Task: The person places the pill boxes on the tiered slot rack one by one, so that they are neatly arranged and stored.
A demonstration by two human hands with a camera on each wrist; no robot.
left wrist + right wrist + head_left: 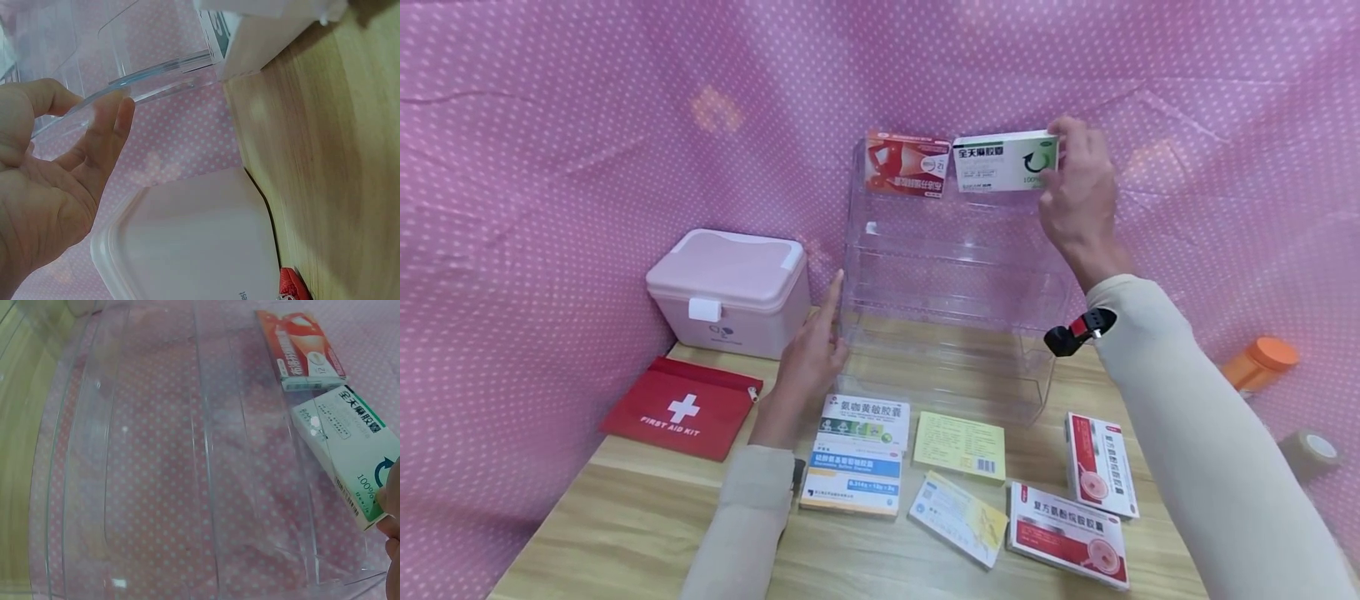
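On the wooden table [625, 500], nearest, lie flat card medicine boxes [1067, 533] with small print too fine to read; a red fabric pouch [681, 408] reads "FIRST AID KIT". The left hand [811, 354], fingers straight, touches the left wall of the clear plastic tiered rack [947, 333], beside a pink lidded case [730, 292]. On the top tier, the right hand [1078, 196] pinches the green-and-white box [1003, 161], "100%" partly hidden by fingers [390, 500], beside an orange box [906, 164].
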